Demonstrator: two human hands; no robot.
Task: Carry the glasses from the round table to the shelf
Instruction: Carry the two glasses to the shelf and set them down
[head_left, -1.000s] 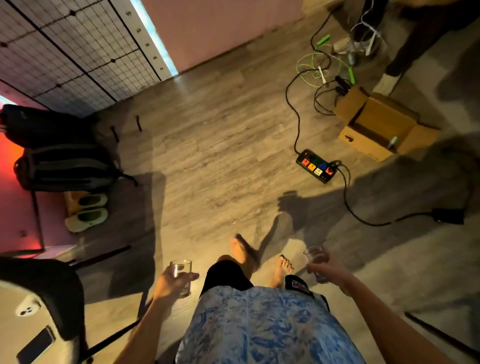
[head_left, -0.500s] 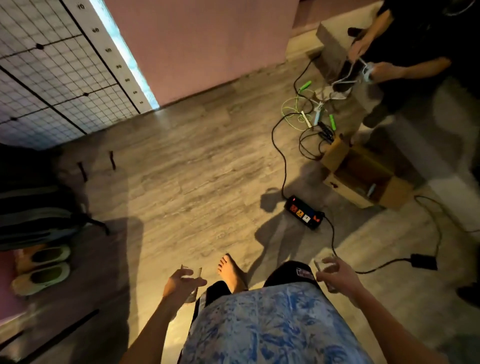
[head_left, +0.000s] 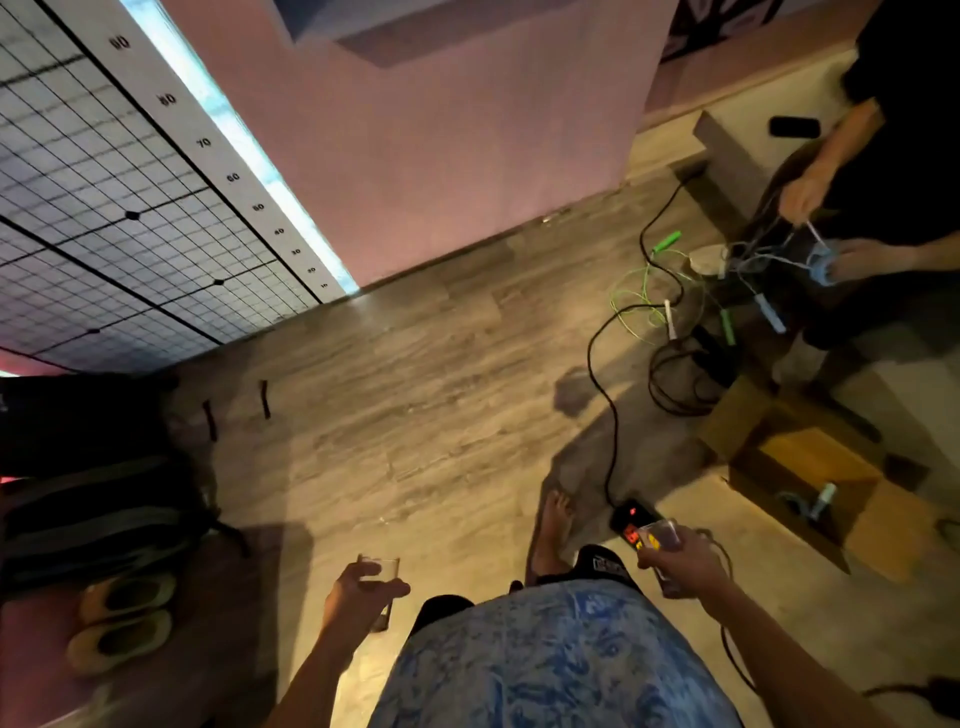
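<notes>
I hold one clear drinking glass in each hand while standing on a wooden floor. My left hand (head_left: 358, 592) grips a glass (head_left: 385, 566) upright at the lower middle, fingers wrapped around its side. My right hand (head_left: 685, 564) grips a second glass (head_left: 660, 535) at the lower right, just above a power strip. The round table and the shelf are out of view.
A black power strip (head_left: 626, 514) with lit switches and its cable (head_left: 605, 395) lie on the floor by my bare foot (head_left: 556, 525). An open cardboard box (head_left: 810, 478) and tangled cords (head_left: 675, 312) sit right, where another person (head_left: 872, 208) handles cables. Backpacks (head_left: 98, 499) and shoes (head_left: 122, 618) are left.
The view has swung forward and up: the wall and grid panel came closer, the power strip and box slid down toward my right hand. Both hands still carry their glasses.
</notes>
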